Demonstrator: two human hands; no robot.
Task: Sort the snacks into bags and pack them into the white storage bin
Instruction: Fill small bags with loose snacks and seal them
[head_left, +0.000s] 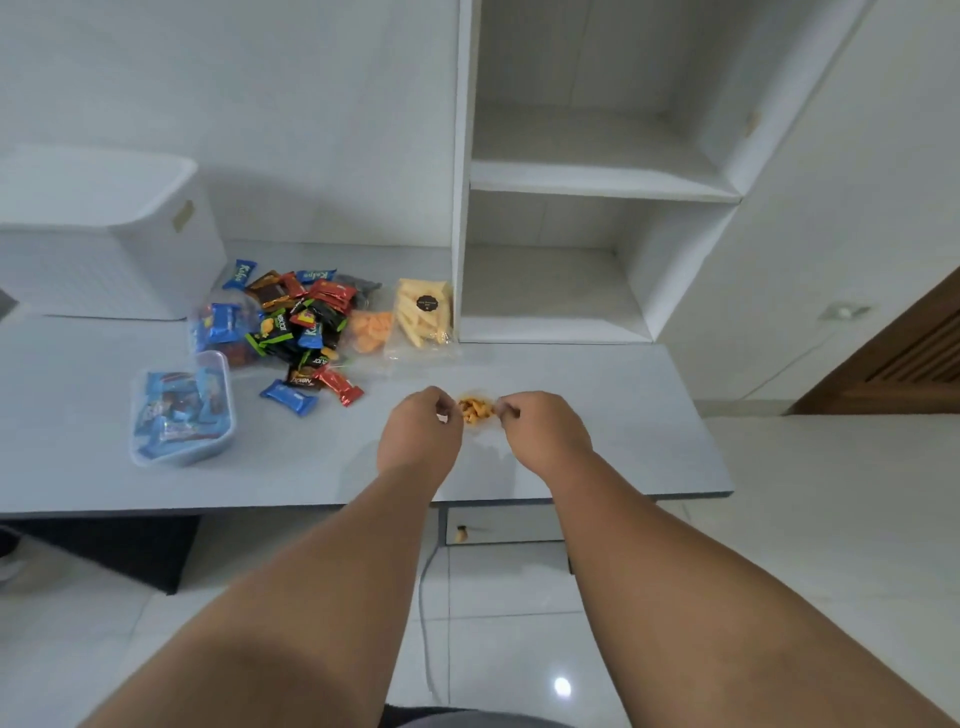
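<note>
Both hands, left and right, pinch the light, crinkly snack bag by its top corners; contents likely fragile.

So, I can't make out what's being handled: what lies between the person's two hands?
In the head view, a small clear plastic bag of orange-yellow snack pieces sits between the left hand and right hand, each pinching one edge of it.

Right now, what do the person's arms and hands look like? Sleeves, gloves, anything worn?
Left hand and right hand are bare: no gloves, watch or wristband visible. Left forearm and right forearm are uncovered down to the frame edge; no sleeves in view.
</note>
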